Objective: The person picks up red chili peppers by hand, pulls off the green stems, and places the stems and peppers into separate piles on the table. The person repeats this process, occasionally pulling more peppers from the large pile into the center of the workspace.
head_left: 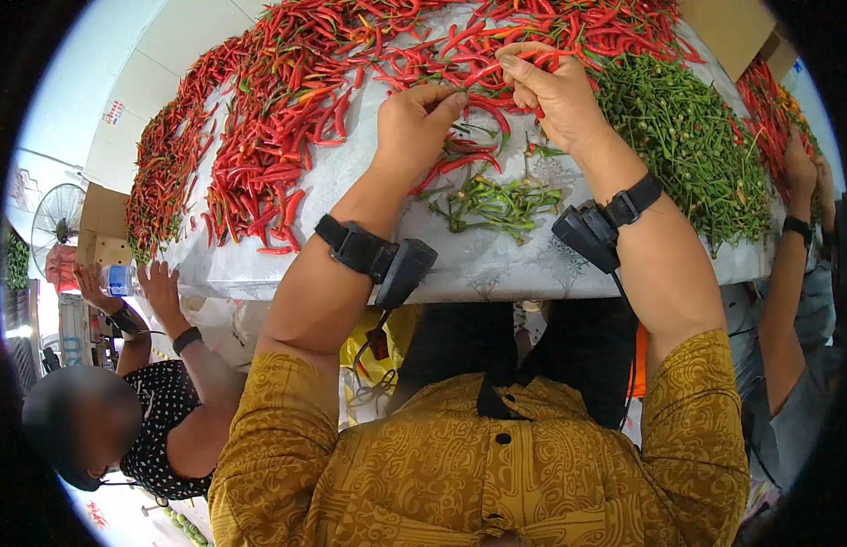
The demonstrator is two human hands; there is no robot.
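My left hand is above the table with thumb and forefinger pinched together. Whatever sits between those fingertips is too small to make out. To its right, my right hand is closed on a red chili pepper, its tip reaching toward my left hand; a bit of red also shows under its curled fingers. Below both hands, a small heap of green chili stems lies on the pale tablecloth. A few loose red chilies rest just above these stems.
Red chilies with stems spread over the left and far side. A large green stem pile lies at right. One person at left has a hand by a plastic bottle; another person's arm reaches in at right.
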